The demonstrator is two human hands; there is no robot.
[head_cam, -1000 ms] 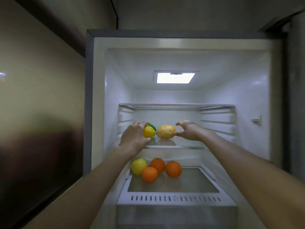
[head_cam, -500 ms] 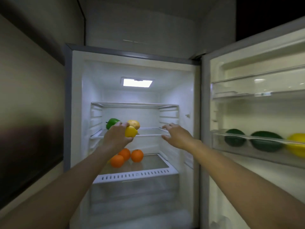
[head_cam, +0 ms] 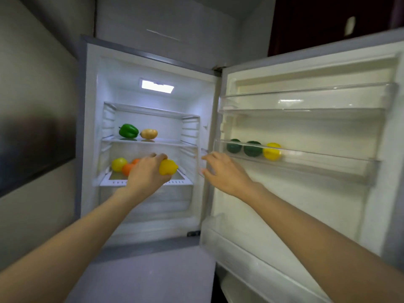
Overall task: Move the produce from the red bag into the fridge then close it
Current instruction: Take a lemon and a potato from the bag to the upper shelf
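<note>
Yellow pepper [head_cam: 168, 167] sits in our left hand [head_cam: 147, 173], fingers curled round it, in front of the fridge [head_cam: 150, 71] interior. Our right hand [head_cam: 223, 171] is loose, fingers spread, holding nothing, near the compartment's right edge. Middle glass shelf [head_cam: 170, 141]: green pepper [head_cam: 128, 130] beside a potato [head_cam: 148, 133]. Lower tray [head_cam: 183, 174]: a lemon [head_cam: 119, 164] w/ oranges [head_cam: 127, 169], partly hidden. Open door [head_cam: 306, 193] on the right; its rack [head_cam: 328, 159] holds two dark green items and a yellow one. Pale wall [head_cam: 32, 84] to the left, grey floor [head_cam: 142, 276] below.
</note>
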